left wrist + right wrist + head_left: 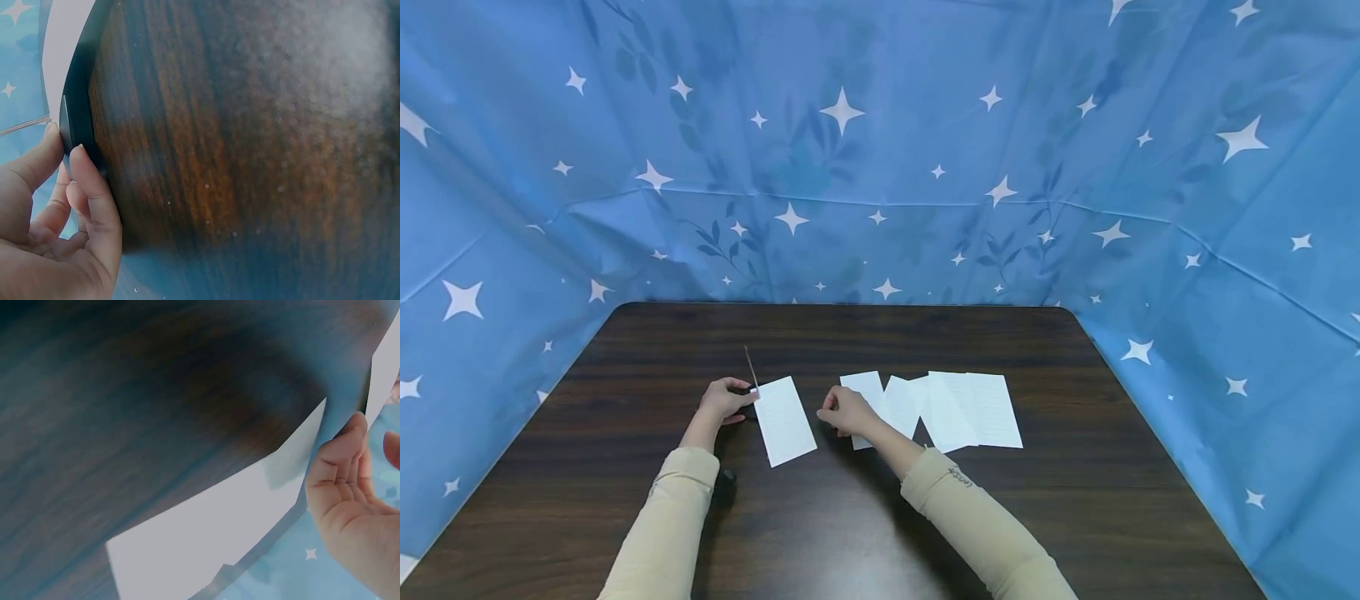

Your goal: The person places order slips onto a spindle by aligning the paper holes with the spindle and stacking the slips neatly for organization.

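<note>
At the left middle of the table, my left hand (725, 402) pinches a black binder clip (78, 122) at the left edge of a white sheet (785, 421). The clip's thin wire handle (751, 367) sticks out past the thumb. Faint printed lines show on the sheet, which slants over the table. To its right my right hand (846, 412) hangs with loosely curled fingers and nothing in them. Its fingertips overlap the sheet's corner in the right wrist view, with the thumb held apart. Several white sheets (996, 408) lie overlapping in a row beyond and beside that hand.
The dark wood-grain table (820, 533) has rounded far corners. Behind and around it hangs a blue curtain (917, 150) with white stars. A small black object (726, 477) shows beside the left sleeve. The right forearm (898, 446) crosses in front of some of the sheets.
</note>
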`<action>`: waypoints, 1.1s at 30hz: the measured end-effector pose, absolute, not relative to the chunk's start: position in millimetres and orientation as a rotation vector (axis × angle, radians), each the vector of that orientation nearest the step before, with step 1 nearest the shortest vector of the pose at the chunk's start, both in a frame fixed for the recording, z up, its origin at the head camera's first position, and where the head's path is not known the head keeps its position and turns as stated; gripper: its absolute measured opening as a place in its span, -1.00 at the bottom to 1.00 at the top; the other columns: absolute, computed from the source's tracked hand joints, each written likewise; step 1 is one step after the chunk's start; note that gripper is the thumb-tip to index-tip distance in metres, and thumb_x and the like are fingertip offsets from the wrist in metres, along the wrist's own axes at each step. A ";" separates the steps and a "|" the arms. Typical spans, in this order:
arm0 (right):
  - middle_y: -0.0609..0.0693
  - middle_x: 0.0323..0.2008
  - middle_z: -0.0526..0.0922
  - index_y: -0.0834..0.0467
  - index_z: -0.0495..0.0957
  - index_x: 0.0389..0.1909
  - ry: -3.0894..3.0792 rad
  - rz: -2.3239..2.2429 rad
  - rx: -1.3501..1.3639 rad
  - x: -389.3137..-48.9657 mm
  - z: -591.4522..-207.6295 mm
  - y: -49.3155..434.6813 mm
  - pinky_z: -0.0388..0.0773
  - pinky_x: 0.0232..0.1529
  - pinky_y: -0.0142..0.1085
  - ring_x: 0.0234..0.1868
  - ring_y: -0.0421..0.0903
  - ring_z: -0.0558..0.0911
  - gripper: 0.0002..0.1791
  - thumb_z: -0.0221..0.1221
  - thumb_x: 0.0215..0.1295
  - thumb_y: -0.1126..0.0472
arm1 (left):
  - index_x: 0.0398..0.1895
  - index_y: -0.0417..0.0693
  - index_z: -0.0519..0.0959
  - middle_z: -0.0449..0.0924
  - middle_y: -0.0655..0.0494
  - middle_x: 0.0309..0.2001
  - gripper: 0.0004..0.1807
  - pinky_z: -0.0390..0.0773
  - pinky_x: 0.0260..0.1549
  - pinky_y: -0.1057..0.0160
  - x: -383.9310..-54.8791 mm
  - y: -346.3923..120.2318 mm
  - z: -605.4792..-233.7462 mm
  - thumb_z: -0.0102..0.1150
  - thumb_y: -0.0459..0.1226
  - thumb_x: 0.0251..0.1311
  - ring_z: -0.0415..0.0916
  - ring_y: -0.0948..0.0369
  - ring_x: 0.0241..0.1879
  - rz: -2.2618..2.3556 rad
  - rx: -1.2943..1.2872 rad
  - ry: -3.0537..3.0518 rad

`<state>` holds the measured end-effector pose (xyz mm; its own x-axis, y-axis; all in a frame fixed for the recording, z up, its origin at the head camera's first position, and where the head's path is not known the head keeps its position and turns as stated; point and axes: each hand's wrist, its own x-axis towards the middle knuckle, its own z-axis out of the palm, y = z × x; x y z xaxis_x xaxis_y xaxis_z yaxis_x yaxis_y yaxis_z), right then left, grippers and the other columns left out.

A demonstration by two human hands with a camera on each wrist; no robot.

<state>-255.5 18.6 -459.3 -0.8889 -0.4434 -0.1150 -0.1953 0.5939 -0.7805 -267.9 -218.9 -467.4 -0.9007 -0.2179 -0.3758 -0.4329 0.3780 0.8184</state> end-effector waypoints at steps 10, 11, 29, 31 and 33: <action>0.03 -0.64 0.52 0.29 0.50 -0.36 2.556 -1.179 -0.617 -260.3 -456.9 44.9 0.48 -0.63 -0.48 -0.73 -0.29 0.41 -0.89 0.15 0.25 0.30 | 0.06 -0.37 0.35 0.24 -0.33 0.04 -0.60 0.65 -0.48 0.36 -267.1 -219.9 -466.4 0.14 -0.35 0.20 0.43 0.07 -0.25 1.565 -0.563 2.430; 0.03 -0.64 0.53 0.29 0.50 -0.35 2.568 -1.174 -0.624 -260.5 -456.9 47.4 0.48 -0.63 -0.48 -0.72 -0.29 0.41 -0.89 0.16 0.25 0.29 | 0.06 -0.37 0.35 0.23 -0.33 0.04 -0.60 0.65 -0.48 0.36 -266.8 -220.1 -465.6 0.14 -0.35 0.20 0.42 0.06 -0.24 1.566 -0.563 2.434; 0.00 -0.55 0.49 0.21 0.50 -0.34 2.871 -0.869 -0.554 -268.8 -445.0 99.5 0.27 -0.57 -0.42 -0.57 -0.17 0.35 -0.83 0.27 0.18 0.21 | 0.07 -0.38 0.35 0.24 -0.34 0.04 -0.60 0.67 -0.43 0.32 -263.8 -215.2 -467.8 0.13 -0.36 0.21 0.43 0.06 -0.24 1.558 -0.560 2.444; -0.01 -0.56 0.49 0.20 0.50 -0.32 2.881 -0.852 -0.507 -270.4 -445.7 104.3 0.27 -0.58 -0.42 -0.58 -0.18 0.35 -0.81 0.27 0.18 0.19 | 0.07 -0.38 0.35 0.24 -0.34 0.03 -0.61 0.67 -0.43 0.32 -263.6 -215.6 -467.8 0.12 -0.37 0.21 0.43 0.07 -0.26 1.561 -0.561 2.445; -0.01 -0.57 0.48 0.20 0.50 -0.30 2.883 -0.840 -0.471 -271.9 -446.2 108.5 0.26 -0.57 -0.42 -0.59 -0.18 0.34 -0.79 0.28 0.17 0.18 | 0.07 -0.38 0.34 0.23 -0.34 0.03 -0.61 0.67 -0.42 0.32 -263.5 -216.5 -467.9 0.12 -0.37 0.22 0.42 0.07 -0.26 1.564 -0.560 2.446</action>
